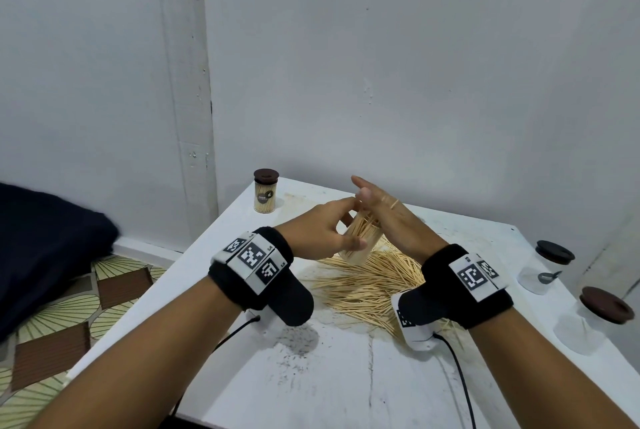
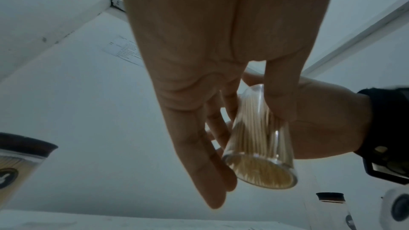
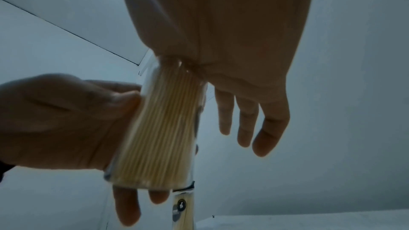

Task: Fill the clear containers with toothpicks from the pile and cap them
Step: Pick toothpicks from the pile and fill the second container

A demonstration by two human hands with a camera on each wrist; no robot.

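My left hand (image 1: pixel 330 233) grips a clear container (image 1: pixel 356 241) packed with toothpicks, tilted above the pile. In the left wrist view the container (image 2: pixel 258 148) sits between thumb and fingers, its round base facing the camera. My right hand (image 1: pixel 377 203) lies flat over the container's mouth, palm pressing on the toothpick tips, fingers straight. The right wrist view shows the container (image 3: pixel 159 134) under the palm (image 3: pixel 221 32). The loose toothpick pile (image 1: pixel 367 285) spreads on the white table (image 1: pixel 339 376) below both hands.
A capped, filled container (image 1: pixel 265 190) stands at the table's far left corner. Two empty clear containers with dark brown caps (image 1: pixel 549 266) (image 1: pixel 594 319) stand along the right edge. Cables (image 1: pixel 457 376) run across the table front. A dark cushion (image 1: pixel 45 248) lies left, beyond the table.
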